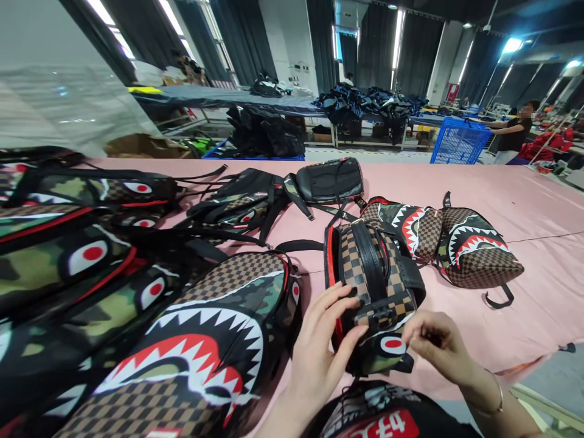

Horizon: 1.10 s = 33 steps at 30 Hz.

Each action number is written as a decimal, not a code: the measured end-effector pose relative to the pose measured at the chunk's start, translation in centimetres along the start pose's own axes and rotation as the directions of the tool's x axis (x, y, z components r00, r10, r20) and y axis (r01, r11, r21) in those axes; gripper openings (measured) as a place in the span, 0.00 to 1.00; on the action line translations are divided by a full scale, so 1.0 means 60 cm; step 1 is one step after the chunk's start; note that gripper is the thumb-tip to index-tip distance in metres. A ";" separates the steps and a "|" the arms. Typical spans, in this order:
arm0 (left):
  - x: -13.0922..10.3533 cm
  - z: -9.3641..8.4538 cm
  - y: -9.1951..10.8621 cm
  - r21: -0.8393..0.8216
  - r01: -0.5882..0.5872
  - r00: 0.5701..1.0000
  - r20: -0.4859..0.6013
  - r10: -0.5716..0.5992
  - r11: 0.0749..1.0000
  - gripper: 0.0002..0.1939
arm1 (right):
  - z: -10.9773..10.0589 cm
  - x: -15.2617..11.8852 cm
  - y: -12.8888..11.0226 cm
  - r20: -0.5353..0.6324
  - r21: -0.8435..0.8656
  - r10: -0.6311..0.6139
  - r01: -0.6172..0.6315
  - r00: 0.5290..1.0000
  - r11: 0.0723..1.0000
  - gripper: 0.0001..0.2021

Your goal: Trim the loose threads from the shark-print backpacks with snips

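Note:
Directly in front of me, a checkered backpack (395,274) with red trim and a black top handle (367,258) stands on the pink-covered table. A camouflage side with a red-and-white eye faces me. My left hand (322,340) is at its near left edge, fingers stretched and thumb apart, the fingertips against the bag. At its near right corner is my right hand (440,347), fingers curled in toward the thumb; whatever is between them is too small to make out. A bracelet circles the right wrist.
A large shark-mouth backpack (201,340) and several piled bags (86,261) cover the left of the pink table (542,243). More bags (479,246) lie behind and right. Across the aisle, a person (515,131) stands by a blue crate (458,141).

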<state>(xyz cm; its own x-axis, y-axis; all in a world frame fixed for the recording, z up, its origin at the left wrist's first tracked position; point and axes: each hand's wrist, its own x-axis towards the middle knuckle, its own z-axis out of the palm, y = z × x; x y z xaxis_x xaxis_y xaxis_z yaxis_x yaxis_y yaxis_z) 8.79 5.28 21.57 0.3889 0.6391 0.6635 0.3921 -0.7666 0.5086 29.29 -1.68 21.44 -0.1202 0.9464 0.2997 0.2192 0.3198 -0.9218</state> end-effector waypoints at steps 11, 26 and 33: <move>0.024 0.011 0.017 0.299 -0.062 0.997 -0.034 0.075 0.952 0.03 | -0.062 0.020 0.001 -0.030 -0.484 -0.092 0.066 0.995 0.873 0.10; 0.021 0.026 0.009 0.125 0.046 0.995 -0.089 -0.035 0.991 0.05 | -0.068 0.063 -0.021 0.187 -0.657 -0.220 0.288 0.957 0.697 0.08; 0.023 0.025 0.011 0.124 0.072 0.995 -0.075 -0.063 0.990 0.06 | -0.068 0.080 -0.018 0.344 -0.618 -0.257 0.424 0.903 0.663 0.07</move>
<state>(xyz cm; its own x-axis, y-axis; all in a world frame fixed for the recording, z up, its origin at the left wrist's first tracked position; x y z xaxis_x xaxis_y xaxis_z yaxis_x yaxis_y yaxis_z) 10.84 5.74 22.03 0.2993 0.6798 0.6696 0.5197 -0.7047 0.4831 32.41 2.70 24.91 -0.4976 0.7570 0.4234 0.6924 0.6407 -0.3318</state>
